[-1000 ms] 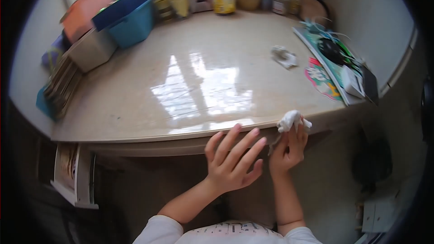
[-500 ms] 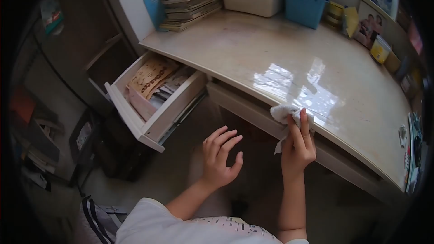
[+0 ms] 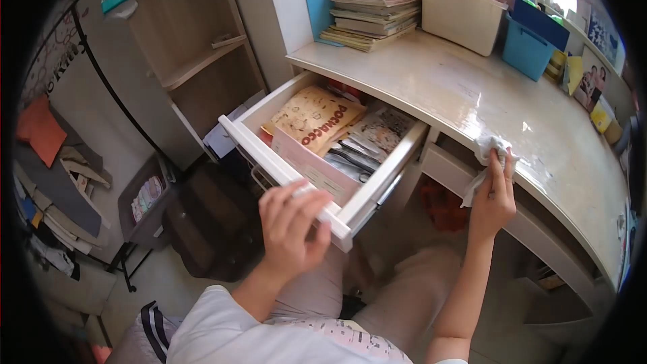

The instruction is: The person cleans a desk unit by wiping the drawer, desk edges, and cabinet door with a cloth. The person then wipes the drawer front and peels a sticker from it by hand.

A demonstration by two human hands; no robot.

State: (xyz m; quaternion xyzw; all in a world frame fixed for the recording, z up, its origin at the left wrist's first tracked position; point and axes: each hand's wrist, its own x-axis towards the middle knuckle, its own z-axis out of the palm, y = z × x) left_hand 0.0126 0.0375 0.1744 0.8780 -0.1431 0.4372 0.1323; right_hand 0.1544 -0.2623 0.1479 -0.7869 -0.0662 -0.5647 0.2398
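My right hand [image 3: 495, 195] is closed on a crumpled white cloth [image 3: 490, 145], which lies against the desk's front edge with one end hanging down. My left hand [image 3: 291, 229] is at the front panel of the pulled-out white drawer [image 3: 283, 174], fingers apart and slightly bent. Its fingertips overlap the panel's top edge; whether they touch it I cannot tell. Inside the drawer are a tan packet with red lettering [image 3: 317, 118], a pale pink sheet or folder [image 3: 317, 165] and dark-handled scissors [image 3: 350, 159].
The glossy desk [image 3: 445, 81] curves to the right. On its back stand a stack of books [image 3: 374, 10], a cream bin [image 3: 461, 17] and a blue basket [image 3: 532, 47]. Left of the drawer are a dark bag-like object [image 3: 209, 222] and a grey bin [image 3: 145, 202].
My view has swung left, toward the open drawer. My left hand has come to the drawer's front panel. The right hand still holds the cloth at the desk edge.
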